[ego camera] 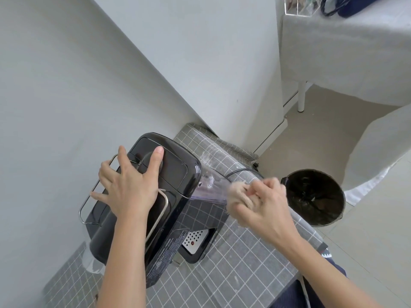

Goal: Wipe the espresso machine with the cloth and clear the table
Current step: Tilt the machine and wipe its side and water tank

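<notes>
A black espresso machine (178, 172) stands on a table with a grey checked cloth (233, 263), close to the wall. My left hand (126, 187) lies flat on the machine's top with fingers spread over the metal rail. My right hand (262, 207) is closed around a bunched beige cloth (238, 192), held against the clear water tank (211, 187) at the machine's right side. The right hand and cloth are blurred. The drip tray (195, 238) with its perforated metal plate shows at the machine's front.
A black round bin (315, 196) with a liner stands on the floor just past the table's right edge. A power cable (242, 171) runs behind the machine. A white-covered table (347, 52) and a covered chair (382, 147) stand beyond. The wall (66, 85) is at left.
</notes>
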`<state>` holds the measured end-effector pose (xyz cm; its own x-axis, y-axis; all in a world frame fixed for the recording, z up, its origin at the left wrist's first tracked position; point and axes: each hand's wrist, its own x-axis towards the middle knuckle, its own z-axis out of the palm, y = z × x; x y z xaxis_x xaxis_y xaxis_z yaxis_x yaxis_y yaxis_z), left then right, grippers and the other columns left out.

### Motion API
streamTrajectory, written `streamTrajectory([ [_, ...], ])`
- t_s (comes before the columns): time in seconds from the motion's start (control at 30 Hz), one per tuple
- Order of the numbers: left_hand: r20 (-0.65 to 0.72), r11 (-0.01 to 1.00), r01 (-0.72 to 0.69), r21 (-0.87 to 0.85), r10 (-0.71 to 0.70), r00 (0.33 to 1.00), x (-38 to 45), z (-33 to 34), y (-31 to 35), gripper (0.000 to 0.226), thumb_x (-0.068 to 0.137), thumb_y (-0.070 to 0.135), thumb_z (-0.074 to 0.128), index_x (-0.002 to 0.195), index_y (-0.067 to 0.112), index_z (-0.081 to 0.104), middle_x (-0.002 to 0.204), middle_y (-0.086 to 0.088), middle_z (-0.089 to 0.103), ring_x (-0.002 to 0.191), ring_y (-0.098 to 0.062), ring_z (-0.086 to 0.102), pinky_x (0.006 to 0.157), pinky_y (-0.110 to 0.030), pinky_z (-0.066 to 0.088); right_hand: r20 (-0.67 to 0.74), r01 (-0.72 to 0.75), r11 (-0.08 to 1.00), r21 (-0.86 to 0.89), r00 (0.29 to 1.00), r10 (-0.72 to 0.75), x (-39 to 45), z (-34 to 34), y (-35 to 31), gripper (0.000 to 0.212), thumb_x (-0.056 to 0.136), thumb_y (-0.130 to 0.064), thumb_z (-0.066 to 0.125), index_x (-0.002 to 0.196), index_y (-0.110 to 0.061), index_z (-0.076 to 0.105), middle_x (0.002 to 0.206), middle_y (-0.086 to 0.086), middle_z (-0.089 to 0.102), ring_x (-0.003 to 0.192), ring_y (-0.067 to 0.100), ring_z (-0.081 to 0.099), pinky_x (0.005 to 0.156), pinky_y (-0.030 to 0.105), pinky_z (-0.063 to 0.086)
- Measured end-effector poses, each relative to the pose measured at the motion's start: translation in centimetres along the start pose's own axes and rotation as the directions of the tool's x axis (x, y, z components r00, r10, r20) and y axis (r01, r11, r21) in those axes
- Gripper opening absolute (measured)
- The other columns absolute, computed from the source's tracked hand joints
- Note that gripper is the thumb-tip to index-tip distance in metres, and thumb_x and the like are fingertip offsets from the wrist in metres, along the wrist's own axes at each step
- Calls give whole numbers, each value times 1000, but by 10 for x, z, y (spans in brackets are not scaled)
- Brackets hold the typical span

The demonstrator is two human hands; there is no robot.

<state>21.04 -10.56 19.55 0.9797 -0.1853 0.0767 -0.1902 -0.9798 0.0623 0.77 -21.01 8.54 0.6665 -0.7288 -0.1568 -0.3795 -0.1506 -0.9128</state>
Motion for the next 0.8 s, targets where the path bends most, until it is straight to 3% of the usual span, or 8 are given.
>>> streamTrajectory([
  [0.07,-3,1000,-2,9,2,1000,-1,0,0,103,69,93,14,151,32,16,155,-17,18,147,-28,8,112,-67,3,-14,12,960,280,1000,-8,8,-1,-34,19,77,-31,63,78,-16,52,98,-24,48,108,10,45,81,17,37],
  [0.17,-4,1000,-4,9,4,1000,-1,-1,0,102,69,93,15,151,31,17,154,-17,18,147,-27,8,112,-67,3,-41,78,793,604,997,-66,15,24,-76,21,90,-41,47,102,-23,48,108,-19,55,109,5,55,93,32,46],
  [0.27,-3,1000,-9,9,9,1000,1,0,0,100,70,92,17,149,31,22,153,-17,20,146,-26,9,112,-66,4,-247,178,844,506,967,-56,18,65,-91,44,98,-43,28,136,-24,42,125,-26,49,123,1,47,107,32,35],
  [0.37,-11,1000,-15,24,15,1000,2,1,0,98,70,91,20,147,31,26,151,-18,22,145,-26,10,113,-64,7,-341,154,868,472,940,19,34,92,-58,42,101,-34,27,135,-25,51,126,-29,52,123,0,49,108,40,37],
  [0.5,-14,1000,-6,17,7,1000,3,2,-1,98,69,92,20,147,32,26,151,-18,22,146,-26,9,113,-65,8,-193,-97,867,488,957,215,48,119,10,41,101,-40,26,125,-31,58,126,-17,58,126,2,48,114,49,30],
  [0.63,-16,1000,-3,10,3,1000,1,2,0,98,69,92,20,146,32,27,152,-16,21,146,-27,10,112,-66,7,-91,-251,814,523,934,347,17,121,13,40,104,-42,22,140,-37,40,142,-26,40,139,-7,26,122,43,17],
  [0.7,-17,1000,-5,11,5,1000,1,1,-1,98,69,92,20,146,32,27,152,-16,21,146,-27,11,112,-66,7,-80,-155,780,606,964,254,-10,113,-20,47,104,-38,21,150,-32,27,153,-27,25,145,-5,14,124,36,12],
  [0.8,-14,1000,-8,9,8,1000,2,1,0,97,70,91,20,146,31,28,152,-17,21,145,-27,11,112,-66,7,-213,101,797,596,976,36,-26,97,-72,48,103,-23,26,150,-15,32,156,-8,34,147,6,22,121,23,13],
])
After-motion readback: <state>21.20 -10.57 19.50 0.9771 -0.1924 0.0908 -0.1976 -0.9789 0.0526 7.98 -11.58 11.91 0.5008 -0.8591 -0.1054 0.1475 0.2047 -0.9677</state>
